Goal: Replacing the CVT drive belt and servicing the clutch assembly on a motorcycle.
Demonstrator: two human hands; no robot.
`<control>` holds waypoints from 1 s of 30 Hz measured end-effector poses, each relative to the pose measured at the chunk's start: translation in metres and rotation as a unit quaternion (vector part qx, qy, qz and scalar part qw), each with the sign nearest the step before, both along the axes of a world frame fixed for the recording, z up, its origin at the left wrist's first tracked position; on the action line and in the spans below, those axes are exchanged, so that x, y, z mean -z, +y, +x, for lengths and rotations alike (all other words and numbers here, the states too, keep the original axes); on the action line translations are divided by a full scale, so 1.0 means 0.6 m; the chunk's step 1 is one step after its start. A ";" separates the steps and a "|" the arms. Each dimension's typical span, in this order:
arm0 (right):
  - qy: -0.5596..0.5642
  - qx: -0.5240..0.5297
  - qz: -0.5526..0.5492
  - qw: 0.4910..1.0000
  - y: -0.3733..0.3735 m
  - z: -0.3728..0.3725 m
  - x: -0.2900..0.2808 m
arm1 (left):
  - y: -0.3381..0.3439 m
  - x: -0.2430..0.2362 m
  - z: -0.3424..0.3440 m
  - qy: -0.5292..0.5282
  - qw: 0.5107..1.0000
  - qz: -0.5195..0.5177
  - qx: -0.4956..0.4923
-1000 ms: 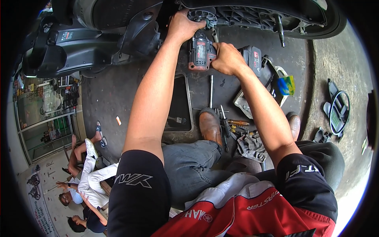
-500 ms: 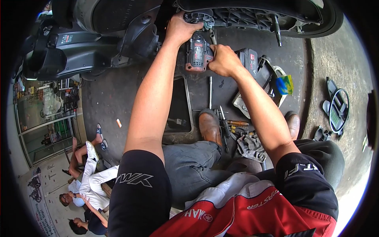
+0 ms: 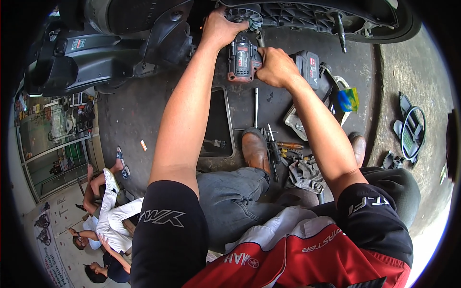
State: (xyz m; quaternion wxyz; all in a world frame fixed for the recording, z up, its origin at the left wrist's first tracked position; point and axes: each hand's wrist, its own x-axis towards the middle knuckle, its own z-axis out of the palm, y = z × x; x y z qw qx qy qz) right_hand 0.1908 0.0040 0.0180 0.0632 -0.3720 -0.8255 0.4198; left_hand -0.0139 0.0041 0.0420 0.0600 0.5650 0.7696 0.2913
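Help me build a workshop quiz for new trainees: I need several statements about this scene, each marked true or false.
1. The right hand grips a power tool. True.
2. The left hand rests on a boot. False: it is at a round finned part near the top of the picture.
3. A brush lies in the black tray. True.
4. The crumpled rag is bright red. False: it is grey.
5. The orange-handled tool lies to the left of the black tray. False: it lies to the tray's right.
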 end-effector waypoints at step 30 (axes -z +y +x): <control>0.009 0.005 0.002 1.000 -0.003 0.000 0.002 | -0.006 -0.022 0.009 0.027 0.999 -0.024 -0.006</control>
